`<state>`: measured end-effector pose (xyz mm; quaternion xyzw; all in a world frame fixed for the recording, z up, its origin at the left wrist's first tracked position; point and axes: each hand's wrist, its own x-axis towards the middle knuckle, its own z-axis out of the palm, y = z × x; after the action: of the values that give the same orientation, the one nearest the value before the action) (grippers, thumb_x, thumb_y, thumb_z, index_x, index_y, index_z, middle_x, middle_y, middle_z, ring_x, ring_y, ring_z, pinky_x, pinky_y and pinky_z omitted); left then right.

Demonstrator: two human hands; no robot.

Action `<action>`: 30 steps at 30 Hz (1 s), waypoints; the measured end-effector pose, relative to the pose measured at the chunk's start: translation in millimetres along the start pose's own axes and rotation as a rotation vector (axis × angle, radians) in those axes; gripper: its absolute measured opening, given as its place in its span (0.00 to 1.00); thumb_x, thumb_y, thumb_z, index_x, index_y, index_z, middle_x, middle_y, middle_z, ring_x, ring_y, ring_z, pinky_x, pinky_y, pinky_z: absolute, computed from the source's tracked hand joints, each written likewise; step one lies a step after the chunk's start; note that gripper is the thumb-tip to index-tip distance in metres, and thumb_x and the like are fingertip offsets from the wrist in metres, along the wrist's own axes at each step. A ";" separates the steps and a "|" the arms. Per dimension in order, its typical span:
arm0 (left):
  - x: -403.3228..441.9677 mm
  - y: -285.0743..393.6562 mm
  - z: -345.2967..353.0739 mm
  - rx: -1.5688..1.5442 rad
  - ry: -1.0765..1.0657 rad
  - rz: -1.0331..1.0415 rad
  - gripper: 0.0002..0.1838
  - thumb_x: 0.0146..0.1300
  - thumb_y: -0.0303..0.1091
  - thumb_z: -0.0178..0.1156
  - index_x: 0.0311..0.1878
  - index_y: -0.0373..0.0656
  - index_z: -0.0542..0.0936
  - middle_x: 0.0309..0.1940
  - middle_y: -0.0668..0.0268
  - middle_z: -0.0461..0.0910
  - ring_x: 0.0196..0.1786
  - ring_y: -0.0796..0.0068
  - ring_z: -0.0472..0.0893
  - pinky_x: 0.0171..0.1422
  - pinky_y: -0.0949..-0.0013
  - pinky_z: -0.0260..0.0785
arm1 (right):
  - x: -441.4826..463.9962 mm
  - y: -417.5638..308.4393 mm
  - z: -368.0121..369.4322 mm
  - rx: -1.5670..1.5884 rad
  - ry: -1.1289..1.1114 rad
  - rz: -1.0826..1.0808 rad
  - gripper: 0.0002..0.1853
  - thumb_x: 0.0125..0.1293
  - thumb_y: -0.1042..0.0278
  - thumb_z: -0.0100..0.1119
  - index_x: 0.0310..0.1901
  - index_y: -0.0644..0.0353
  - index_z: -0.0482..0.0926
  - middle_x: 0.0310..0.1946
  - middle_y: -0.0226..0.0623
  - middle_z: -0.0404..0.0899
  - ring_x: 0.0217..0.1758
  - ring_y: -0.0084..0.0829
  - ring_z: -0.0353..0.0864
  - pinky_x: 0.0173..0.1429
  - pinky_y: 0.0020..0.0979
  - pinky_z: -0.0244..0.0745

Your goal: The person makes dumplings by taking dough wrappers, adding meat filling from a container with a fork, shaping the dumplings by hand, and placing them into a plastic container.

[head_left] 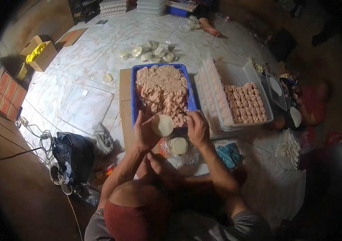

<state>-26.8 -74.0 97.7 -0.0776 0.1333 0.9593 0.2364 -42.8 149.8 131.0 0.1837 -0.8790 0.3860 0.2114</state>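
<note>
A round pale wrapper [163, 125] lies on the fingers of my left hand [145, 130], over the near edge of a blue tray [134, 96] filled with minced filling [163, 80]. My right hand [197, 127] is closed at the tray's near right corner, its fingers pinched together; what they hold is too small to make out. A stack of round wrappers [179, 145] in plastic sits just below the tray, between my forearms. To the right, a clear plastic container [239, 72] holds rows of shaped meat pieces [245, 103].
Bagged wrappers [151, 51] lie beyond the tray. A clear lid [86, 108] and a black bag [72, 156] are at left. A teal cloth [228, 155] lies right of my right forearm. Another person's arm [309, 114] shows at far right, and a foot [211, 30] at the top.
</note>
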 end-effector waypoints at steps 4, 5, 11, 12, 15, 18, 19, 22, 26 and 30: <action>16.0 -2.5 22.3 0.018 -0.139 0.161 0.45 0.72 0.73 0.39 0.72 0.40 0.67 0.67 0.56 0.74 0.70 0.51 0.72 0.75 0.44 0.60 | -44.4 0.9 43.7 -0.111 0.074 -0.058 0.10 0.71 0.77 0.54 0.49 0.66 0.81 0.44 0.48 0.79 0.48 0.52 0.81 0.51 0.44 0.77; 14.0 -4.6 22.2 -0.004 -0.105 0.168 0.45 0.72 0.73 0.39 0.73 0.41 0.66 0.67 0.54 0.74 0.70 0.51 0.72 0.75 0.43 0.59 | -47.4 -6.2 45.0 -0.108 0.076 -0.059 0.10 0.71 0.77 0.54 0.49 0.66 0.81 0.44 0.48 0.79 0.48 0.52 0.81 0.51 0.44 0.77; 16.0 -13.1 15.1 -0.168 0.105 0.264 0.47 0.72 0.73 0.39 0.74 0.38 0.65 0.71 0.46 0.70 0.72 0.49 0.72 0.78 0.46 0.61 | -59.5 -10.4 45.2 -0.171 0.026 -0.240 0.16 0.65 0.80 0.56 0.54 0.62 0.83 0.46 0.45 0.80 0.48 0.46 0.82 0.50 0.42 0.79; 15.4 -8.9 2.4 -0.167 0.109 0.268 0.47 0.72 0.73 0.39 0.74 0.38 0.65 0.71 0.46 0.70 0.72 0.49 0.72 0.78 0.46 0.61 | -58.9 -8.3 36.3 -0.165 0.024 -0.240 0.16 0.65 0.80 0.56 0.54 0.62 0.83 0.46 0.45 0.80 0.48 0.46 0.82 0.50 0.42 0.79; 5.2 9.0 -23.0 -0.250 0.025 0.275 0.49 0.70 0.72 0.46 0.74 0.32 0.64 0.73 0.46 0.68 0.73 0.47 0.71 0.77 0.49 0.63 | -48.1 -13.6 3.9 -0.270 -0.274 -0.195 0.18 0.68 0.76 0.55 0.59 0.64 0.78 0.45 0.44 0.79 0.48 0.46 0.83 0.51 0.40 0.79; -3.0 15.4 -9.0 -0.112 0.126 0.378 0.50 0.70 0.74 0.44 0.72 0.32 0.66 0.70 0.47 0.71 0.71 0.50 0.72 0.77 0.49 0.63 | -38.8 -23.8 -9.9 0.028 -0.164 -0.081 0.16 0.69 0.75 0.56 0.57 0.65 0.78 0.43 0.46 0.80 0.48 0.46 0.83 0.51 0.41 0.79; -5.1 17.4 -9.5 -0.051 0.002 0.285 0.52 0.68 0.77 0.42 0.73 0.33 0.66 0.66 0.48 0.74 0.70 0.51 0.74 0.76 0.49 0.64 | -30.5 -35.4 -13.6 0.092 -0.146 -0.098 0.14 0.69 0.76 0.55 0.55 0.64 0.79 0.42 0.47 0.80 0.47 0.47 0.84 0.49 0.43 0.80; -7.5 3.3 2.1 0.014 0.029 0.042 0.52 0.67 0.79 0.43 0.68 0.32 0.70 0.62 0.51 0.77 0.63 0.50 0.77 0.72 0.44 0.66 | -24.6 -30.0 -7.8 0.073 -0.354 -0.099 0.13 0.68 0.78 0.53 0.51 0.65 0.82 0.41 0.46 0.80 0.45 0.48 0.83 0.49 0.42 0.79; -8.9 -2.7 -12.4 0.121 0.158 0.133 0.49 0.63 0.82 0.45 0.76 0.56 0.65 0.51 0.54 0.77 0.60 0.52 0.78 0.68 0.45 0.69 | -2.3 -33.6 -21.7 -0.059 -0.495 -0.174 0.13 0.65 0.80 0.54 0.49 0.64 0.83 0.38 0.44 0.78 0.42 0.48 0.82 0.45 0.41 0.79; -13.4 -5.4 -21.1 0.033 0.103 0.058 0.44 0.65 0.81 0.43 0.78 0.67 0.62 0.52 0.57 0.77 0.59 0.53 0.78 0.66 0.45 0.71 | -12.8 -26.6 -1.1 -0.027 -0.520 -0.198 0.14 0.67 0.74 0.58 0.52 0.63 0.84 0.38 0.45 0.78 0.40 0.44 0.84 0.41 0.43 0.80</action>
<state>-10.8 -81.4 79.2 -0.1192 0.1632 0.9582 0.2024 -18.8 135.8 141.1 0.3587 -0.8866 0.2914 0.0179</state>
